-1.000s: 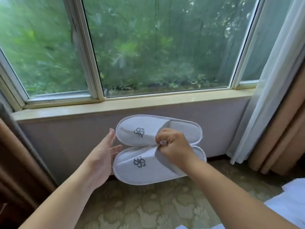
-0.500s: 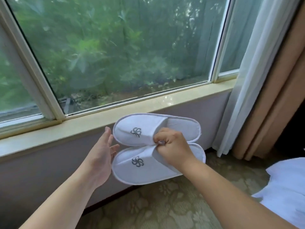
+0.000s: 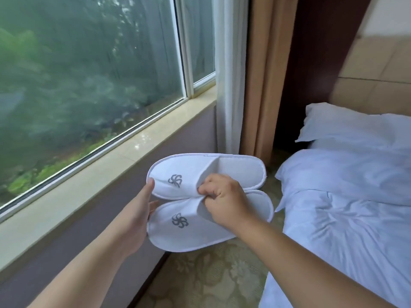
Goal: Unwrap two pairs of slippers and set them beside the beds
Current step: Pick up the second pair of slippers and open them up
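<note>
Between the window sill [image 3: 111, 161] and the bed [image 3: 344, 218], above the carpet [image 3: 211, 274], I see both slippers held in the air, side by side and touching. My right hand [image 3: 224, 201] has its fingers curled and pinches the strap edges of both where they meet. The upper slipper [image 3: 233, 172] lies beyond its knuckles, the lower slipper [image 3: 178, 238] under its wrist. My left hand [image 3: 138, 216] is spread flat with straight fingers against their toe ends. Logos face me.
</note>
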`<state>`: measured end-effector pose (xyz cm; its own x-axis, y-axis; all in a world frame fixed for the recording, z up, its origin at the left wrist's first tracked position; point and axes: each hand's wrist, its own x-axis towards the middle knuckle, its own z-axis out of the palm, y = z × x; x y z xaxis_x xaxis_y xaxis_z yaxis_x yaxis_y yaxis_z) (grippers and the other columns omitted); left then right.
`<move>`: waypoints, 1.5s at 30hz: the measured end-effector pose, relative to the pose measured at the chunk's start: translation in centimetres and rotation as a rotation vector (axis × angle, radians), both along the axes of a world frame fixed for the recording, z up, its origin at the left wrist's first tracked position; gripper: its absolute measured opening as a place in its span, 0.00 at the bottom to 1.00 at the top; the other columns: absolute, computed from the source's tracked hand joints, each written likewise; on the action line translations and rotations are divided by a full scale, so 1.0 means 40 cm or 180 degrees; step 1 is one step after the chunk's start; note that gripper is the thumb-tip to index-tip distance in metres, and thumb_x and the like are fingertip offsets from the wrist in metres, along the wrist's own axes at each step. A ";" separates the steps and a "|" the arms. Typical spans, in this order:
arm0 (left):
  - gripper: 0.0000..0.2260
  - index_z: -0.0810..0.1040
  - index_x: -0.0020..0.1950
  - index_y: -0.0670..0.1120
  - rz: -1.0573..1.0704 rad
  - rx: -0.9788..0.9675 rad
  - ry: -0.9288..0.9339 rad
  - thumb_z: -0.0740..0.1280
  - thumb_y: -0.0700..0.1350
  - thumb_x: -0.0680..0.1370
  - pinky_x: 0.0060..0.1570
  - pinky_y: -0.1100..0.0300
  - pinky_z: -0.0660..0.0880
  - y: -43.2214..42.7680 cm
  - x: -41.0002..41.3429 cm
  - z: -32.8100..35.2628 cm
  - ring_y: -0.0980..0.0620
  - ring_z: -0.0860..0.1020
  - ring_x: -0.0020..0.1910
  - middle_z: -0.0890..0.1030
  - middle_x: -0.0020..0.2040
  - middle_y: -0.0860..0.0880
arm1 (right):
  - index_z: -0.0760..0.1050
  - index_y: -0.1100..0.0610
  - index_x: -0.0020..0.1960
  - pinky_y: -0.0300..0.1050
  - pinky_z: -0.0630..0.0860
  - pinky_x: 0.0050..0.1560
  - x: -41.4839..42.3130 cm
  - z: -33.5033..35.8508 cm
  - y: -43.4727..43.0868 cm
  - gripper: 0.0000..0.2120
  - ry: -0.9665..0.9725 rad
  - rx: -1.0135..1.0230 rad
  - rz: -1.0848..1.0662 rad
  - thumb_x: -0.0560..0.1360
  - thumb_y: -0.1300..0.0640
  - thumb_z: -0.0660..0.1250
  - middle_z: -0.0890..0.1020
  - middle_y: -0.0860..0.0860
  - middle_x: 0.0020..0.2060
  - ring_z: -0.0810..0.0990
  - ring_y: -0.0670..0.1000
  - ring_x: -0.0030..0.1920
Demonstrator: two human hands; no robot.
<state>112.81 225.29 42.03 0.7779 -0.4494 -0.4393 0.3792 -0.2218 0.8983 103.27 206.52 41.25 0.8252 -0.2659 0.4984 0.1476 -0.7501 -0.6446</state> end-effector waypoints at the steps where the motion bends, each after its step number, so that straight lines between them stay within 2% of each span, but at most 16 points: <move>1: 0.19 0.81 0.52 0.68 -0.0120 0.0045 -0.0024 0.56 0.73 0.74 0.35 0.54 0.82 -0.032 0.019 -0.011 0.48 0.86 0.48 0.87 0.51 0.49 | 0.85 0.56 0.41 0.42 0.75 0.45 0.006 -0.013 -0.024 0.14 0.0013 -0.0036 -0.0071 0.64 0.71 0.66 0.80 0.44 0.39 0.78 0.53 0.43; 4: 0.21 0.80 0.53 0.70 -0.0442 0.0176 -0.0159 0.56 0.76 0.70 0.32 0.60 0.81 -0.137 0.092 -0.040 0.53 0.85 0.48 0.86 0.51 0.54 | 0.85 0.56 0.43 0.49 0.78 0.45 0.038 -0.054 -0.117 0.16 0.0065 -0.0048 -0.0297 0.65 0.72 0.66 0.82 0.47 0.40 0.78 0.55 0.43; 8: 0.26 0.79 0.55 0.71 -0.0624 0.0278 -0.0198 0.59 0.79 0.64 0.34 0.62 0.81 -0.287 0.187 -0.045 0.57 0.84 0.51 0.85 0.54 0.58 | 0.86 0.55 0.44 0.52 0.76 0.41 0.116 -0.062 -0.248 0.18 -0.0042 -0.0342 -0.0505 0.64 0.71 0.64 0.81 0.49 0.37 0.76 0.57 0.40; 9: 0.30 0.77 0.60 0.70 -0.0557 0.0336 -0.0205 0.59 0.79 0.62 0.39 0.60 0.81 -0.325 0.207 -0.044 0.57 0.82 0.55 0.83 0.59 0.59 | 0.86 0.54 0.44 0.51 0.75 0.39 0.133 -0.060 -0.275 0.18 -0.0061 -0.0489 -0.0560 0.63 0.71 0.65 0.80 0.49 0.36 0.76 0.57 0.39; 11: 0.43 0.64 0.74 0.66 -0.0502 0.0518 -0.0265 0.59 0.79 0.60 0.53 0.50 0.75 -0.399 0.253 -0.053 0.53 0.73 0.68 0.72 0.70 0.57 | 0.86 0.53 0.43 0.49 0.71 0.38 0.159 -0.058 -0.325 0.18 -0.0076 -0.0749 -0.0642 0.62 0.71 0.68 0.80 0.47 0.35 0.76 0.56 0.38; 13: 0.46 0.58 0.77 0.64 -0.0567 0.0589 -0.0323 0.58 0.79 0.61 0.64 0.43 0.69 -0.469 0.286 -0.055 0.50 0.67 0.73 0.66 0.76 0.55 | 0.86 0.52 0.41 0.49 0.68 0.40 0.183 -0.057 -0.381 0.18 -0.0085 -0.0799 -0.0736 0.61 0.72 0.71 0.80 0.47 0.34 0.76 0.56 0.39; 15: 0.46 0.59 0.77 0.63 -0.0684 0.0603 -0.0281 0.58 0.79 0.61 0.68 0.40 0.66 -0.533 0.312 -0.062 0.50 0.67 0.73 0.67 0.76 0.53 | 0.85 0.52 0.41 0.52 0.68 0.41 0.196 -0.060 -0.435 0.18 -0.0050 -0.0766 -0.0862 0.60 0.72 0.70 0.80 0.47 0.34 0.76 0.57 0.40; 18: 0.44 0.62 0.76 0.63 -0.0989 0.0589 -0.0325 0.57 0.79 0.63 0.68 0.42 0.67 -0.625 0.334 -0.092 0.51 0.69 0.72 0.69 0.75 0.54 | 0.85 0.52 0.42 0.51 0.66 0.43 0.192 -0.086 -0.511 0.17 0.0095 -0.0662 -0.1019 0.62 0.70 0.67 0.80 0.46 0.36 0.76 0.56 0.41; 21: 0.43 0.59 0.76 0.64 -0.1327 0.0573 -0.0318 0.56 0.79 0.65 0.70 0.43 0.66 -0.717 0.343 -0.131 0.51 0.68 0.72 0.65 0.77 0.55 | 0.86 0.52 0.45 0.46 0.60 0.45 0.181 -0.134 -0.580 0.18 0.0355 -0.0447 -0.1302 0.64 0.66 0.63 0.81 0.46 0.39 0.77 0.55 0.43; 24: 0.42 0.59 0.77 0.63 -0.1605 0.0605 -0.0184 0.56 0.79 0.66 0.72 0.42 0.63 -0.804 0.356 -0.185 0.50 0.67 0.73 0.66 0.76 0.52 | 0.85 0.52 0.44 0.47 0.59 0.44 0.175 -0.179 -0.624 0.18 0.0555 -0.0284 -0.1628 0.61 0.67 0.64 0.81 0.47 0.39 0.78 0.56 0.42; 28: 0.36 0.62 0.76 0.60 -0.1709 0.0711 0.0182 0.57 0.75 0.72 0.71 0.41 0.64 -0.911 0.384 -0.267 0.48 0.67 0.73 0.67 0.75 0.47 | 0.85 0.53 0.43 0.47 0.60 0.46 0.177 -0.249 -0.664 0.18 0.0808 -0.0067 -0.2068 0.60 0.67 0.65 0.82 0.47 0.40 0.79 0.56 0.44; 30: 0.34 0.63 0.76 0.59 -0.1780 0.0774 0.0412 0.58 0.73 0.73 0.66 0.42 0.68 -0.955 0.411 -0.302 0.47 0.66 0.73 0.66 0.76 0.46 | 0.84 0.53 0.43 0.49 0.63 0.49 0.193 -0.278 -0.680 0.17 0.0917 0.0136 -0.2336 0.61 0.68 0.66 0.83 0.47 0.42 0.78 0.56 0.45; 33: 0.33 0.64 0.75 0.59 -0.1902 0.0884 0.0625 0.58 0.72 0.74 0.51 0.46 0.72 -1.007 0.460 -0.347 0.47 0.69 0.70 0.66 0.76 0.45 | 0.83 0.53 0.43 0.56 0.68 0.51 0.230 -0.322 -0.686 0.16 0.1115 0.0427 -0.2557 0.61 0.69 0.68 0.83 0.47 0.42 0.78 0.56 0.46; 37: 0.32 0.64 0.75 0.58 -0.2167 0.1036 0.0720 0.56 0.72 0.75 0.46 0.50 0.72 -1.058 0.537 -0.426 0.47 0.70 0.67 0.64 0.77 0.46 | 0.83 0.51 0.45 0.55 0.69 0.54 0.294 -0.398 -0.691 0.16 0.1416 0.0559 -0.2687 0.63 0.67 0.68 0.83 0.44 0.45 0.78 0.53 0.48; 41: 0.33 0.63 0.76 0.59 -0.2179 0.1256 0.0897 0.56 0.72 0.75 0.49 0.48 0.70 -1.074 0.587 -0.517 0.44 0.66 0.73 0.63 0.78 0.46 | 0.82 0.50 0.44 0.54 0.69 0.52 0.329 -0.504 -0.689 0.17 0.1476 0.0700 -0.2749 0.62 0.66 0.66 0.82 0.43 0.45 0.79 0.53 0.47; 45: 0.35 0.62 0.76 0.59 -0.2049 0.1542 0.1053 0.58 0.73 0.73 0.61 0.42 0.68 -1.064 0.611 -0.634 0.46 0.65 0.74 0.63 0.77 0.46 | 0.84 0.52 0.44 0.56 0.70 0.53 0.345 -0.633 -0.702 0.18 0.1571 0.0942 -0.2627 0.62 0.69 0.66 0.83 0.44 0.44 0.79 0.54 0.46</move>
<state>137.25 182.74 16.68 0.2356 -0.4630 -0.8545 0.2735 -0.8121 0.5155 117.06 178.44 15.92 0.4233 -0.9055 -0.0284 -0.6800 -0.2969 -0.6704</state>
